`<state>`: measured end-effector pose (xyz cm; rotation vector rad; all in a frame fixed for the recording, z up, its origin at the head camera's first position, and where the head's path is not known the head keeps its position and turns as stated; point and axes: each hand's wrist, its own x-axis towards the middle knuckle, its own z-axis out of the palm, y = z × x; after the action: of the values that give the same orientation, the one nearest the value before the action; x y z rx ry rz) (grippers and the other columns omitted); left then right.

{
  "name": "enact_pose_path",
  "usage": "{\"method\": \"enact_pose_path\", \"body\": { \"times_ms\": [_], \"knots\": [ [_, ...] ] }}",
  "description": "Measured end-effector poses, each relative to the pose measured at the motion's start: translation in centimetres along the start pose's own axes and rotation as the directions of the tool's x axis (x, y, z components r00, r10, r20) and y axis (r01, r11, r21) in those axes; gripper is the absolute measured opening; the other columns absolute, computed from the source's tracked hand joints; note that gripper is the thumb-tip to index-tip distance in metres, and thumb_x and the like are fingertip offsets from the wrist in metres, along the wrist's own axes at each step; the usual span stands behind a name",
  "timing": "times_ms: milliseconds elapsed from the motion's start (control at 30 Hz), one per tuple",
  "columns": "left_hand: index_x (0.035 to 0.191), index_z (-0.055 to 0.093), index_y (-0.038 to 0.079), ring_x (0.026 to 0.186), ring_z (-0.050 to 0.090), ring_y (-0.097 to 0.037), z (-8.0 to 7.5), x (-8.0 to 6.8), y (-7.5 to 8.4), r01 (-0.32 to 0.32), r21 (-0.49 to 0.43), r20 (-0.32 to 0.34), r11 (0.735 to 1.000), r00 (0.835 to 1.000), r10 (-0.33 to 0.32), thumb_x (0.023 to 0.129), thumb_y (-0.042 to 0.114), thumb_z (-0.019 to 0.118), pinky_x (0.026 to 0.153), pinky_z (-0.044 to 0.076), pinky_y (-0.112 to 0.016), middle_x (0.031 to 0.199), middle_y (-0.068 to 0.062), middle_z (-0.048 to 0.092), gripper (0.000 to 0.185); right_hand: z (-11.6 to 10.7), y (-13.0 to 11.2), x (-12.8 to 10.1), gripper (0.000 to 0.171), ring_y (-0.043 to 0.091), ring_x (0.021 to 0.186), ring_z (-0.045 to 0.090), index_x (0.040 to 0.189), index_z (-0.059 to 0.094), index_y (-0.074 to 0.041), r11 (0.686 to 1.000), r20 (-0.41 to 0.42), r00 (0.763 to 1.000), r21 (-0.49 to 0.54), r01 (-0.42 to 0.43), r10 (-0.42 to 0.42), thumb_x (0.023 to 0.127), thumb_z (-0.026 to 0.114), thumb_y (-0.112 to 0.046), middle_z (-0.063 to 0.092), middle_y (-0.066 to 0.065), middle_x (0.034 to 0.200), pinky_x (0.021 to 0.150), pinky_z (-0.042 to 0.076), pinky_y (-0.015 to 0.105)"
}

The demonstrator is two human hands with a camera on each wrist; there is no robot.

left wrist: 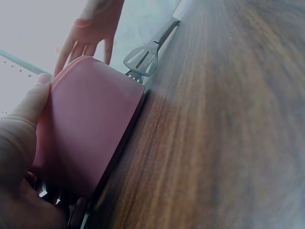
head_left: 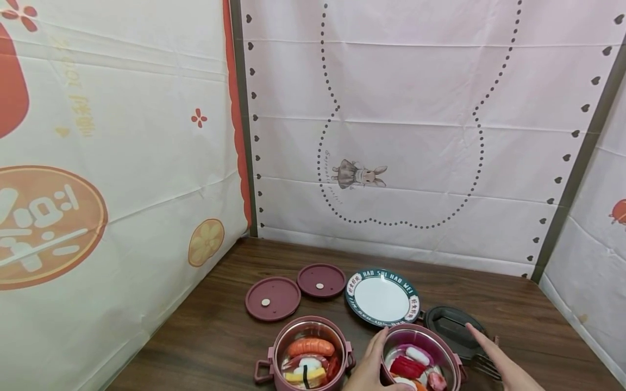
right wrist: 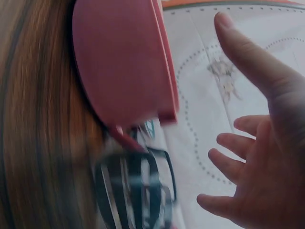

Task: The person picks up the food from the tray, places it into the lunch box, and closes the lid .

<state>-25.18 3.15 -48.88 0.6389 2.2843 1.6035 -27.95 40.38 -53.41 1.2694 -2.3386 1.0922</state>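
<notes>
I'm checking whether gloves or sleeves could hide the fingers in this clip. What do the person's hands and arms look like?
Both are bare: the left hand and the right hand wear no gloves, rings or watch that the views show. No sleeve reaches the wrists in the head view. The nails are short and unpainted. The wrist cameras themselves stay out of view.

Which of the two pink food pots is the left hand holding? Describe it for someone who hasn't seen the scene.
On the wooden table, below the white plate, two pink pots stand side by side. It is the right pot, gripped by the left hand. Its neighbour, the left pot, holds a sausage on top.
</notes>
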Motion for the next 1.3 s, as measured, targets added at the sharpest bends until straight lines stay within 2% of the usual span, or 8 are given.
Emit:
{"method": "enact_pose_path", "body": {
  "times_ms": [67, 167, 267, 433, 767, 1000, 1200, 1300],
  "knots": [
    [0.158, 0.023, 0.022, 0.145, 0.033, -0.034, 0.0, 0.0, 0.0, -0.002, 0.003, -0.001, 1.0, 1.0, 0.002, 0.081, 0.045, 0.081, 0.112, 0.036, -0.061, 0.162, -0.012, 0.027, 0.1, 0.9, 0.0, 0.5, 0.097, -0.009, 0.149, 0.007, 0.158, 0.009, 0.002, 0.998, 0.01, 0.999, 0.034, -0.05, 0.05, 0.096, 0.046, -0.063, 0.01, -0.007, 0.169, 0.119, -0.008, 0.018],
    [0.158, 0.022, 0.022, 0.145, 0.033, -0.034, 0.0, -0.1, -0.1, -0.014, 0.005, -0.002, 1.0, 1.0, 0.014, 0.081, 0.044, 0.082, 0.111, 0.036, -0.061, 0.162, -0.012, 0.026, 0.1, 1.7, -1.0, 1.6, 0.096, -0.012, 0.146, 0.012, 0.159, 0.01, 0.001, 0.995, 0.035, 0.995, 0.018, -0.098, 0.097, 0.097, 0.046, -0.062, 0.011, -0.009, 0.169, 0.105, 0.032, 0.014],
    [0.159, 0.021, 0.022, 0.145, 0.033, -0.035, 0.1, 0.0, -0.2, -0.03, 0.006, 0.002, 1.0, 1.0, 0.03, 0.082, 0.043, 0.081, 0.111, 0.037, -0.061, 0.162, -0.012, 0.026, 0.1, 2.4, -4.2, 3.5, 0.091, -0.015, 0.137, 0.025, 0.16, 0.008, -0.004, 0.965, 0.083, 0.968, 0.097, -0.243, 0.235, 0.098, 0.051, -0.055, 0.016, -0.009, 0.165, 0.093, 0.051, 0.033],
    [0.159, 0.021, 0.023, 0.144, 0.033, -0.033, 0.1, 0.1, -0.4, -0.027, -0.003, 0.015, 1.0, 1.0, 0.027, 0.082, 0.045, 0.081, 0.111, 0.037, -0.06, 0.162, -0.012, 0.026, 0.1, 3.2, -8.2, 5.3, 0.097, -0.027, 0.122, 0.016, 0.16, 0.01, -0.008, 0.877, 0.12, 0.88, 0.094, -0.471, 0.46, 0.087, 0.072, -0.024, 0.023, 0.02, 0.158, 0.086, 0.053, 0.055],
    [0.159, 0.022, 0.019, 0.143, 0.036, -0.034, 0.0, -0.3, 0.1, -0.026, -0.01, 0.0, 1.0, 1.0, 0.026, 0.082, 0.044, 0.081, 0.111, 0.039, -0.058, 0.161, -0.014, 0.027, 0.1, 4.6, -8.5, 5.6, 0.096, -0.022, 0.125, 0.022, 0.155, 0.027, -0.006, 0.939, -0.008, 0.942, -0.071, -0.336, 0.336, 0.076, 0.081, -0.018, 0.038, 0.019, 0.147, 0.081, 0.055, 0.031],
    [0.159, 0.021, 0.014, 0.145, 0.034, -0.038, -0.5, -0.8, 1.9, -0.064, 0.131, -0.015, 0.989, 0.998, 0.067, 0.083, 0.044, 0.08, 0.109, 0.042, -0.057, 0.164, -0.014, 0.023, 0.101, 4.5, -8.0, 5.5, 0.103, -0.025, 0.123, 0.019, 0.157, 0.023, -0.007, 0.94, 0.034, 0.94, -0.03, -0.339, 0.34, 0.075, 0.084, -0.02, 0.033, 0.031, 0.147, 0.081, 0.054, 0.024],
    [0.158, 0.025, 0.026, 0.146, 0.036, -0.032, -3.1, -2.1, 5.6, -0.152, 0.207, -0.046, 0.966, 0.985, 0.165, 0.084, 0.045, 0.078, 0.111, 0.041, -0.055, 0.163, -0.006, 0.03, 0.093, 4.5, -8.6, 5.5, 0.1, -0.022, 0.123, 0.023, 0.158, 0.023, -0.015, 0.936, 0.03, 0.936, -0.05, -0.349, 0.35, 0.078, 0.083, -0.019, 0.033, -0.004, 0.15, 0.079, 0.055, 0.027],
    [0.157, 0.028, 0.027, 0.145, 0.039, -0.03, -5.5, -2.9, 7.0, -0.221, 0.281, -0.1, 0.934, 0.961, 0.257, 0.081, 0.045, 0.08, 0.114, 0.038, -0.055, 0.161, -0.005, 0.036, 0.094, 4.1, -9.4, 6.1, 0.1, -0.011, 0.128, 0.031, 0.156, 0.024, -0.006, 0.91, 0.056, 0.908, -0.04, -0.413, 0.415, 0.077, 0.082, -0.023, 0.033, 0.005, 0.153, 0.081, 0.057, 0.033]
  ]
}}
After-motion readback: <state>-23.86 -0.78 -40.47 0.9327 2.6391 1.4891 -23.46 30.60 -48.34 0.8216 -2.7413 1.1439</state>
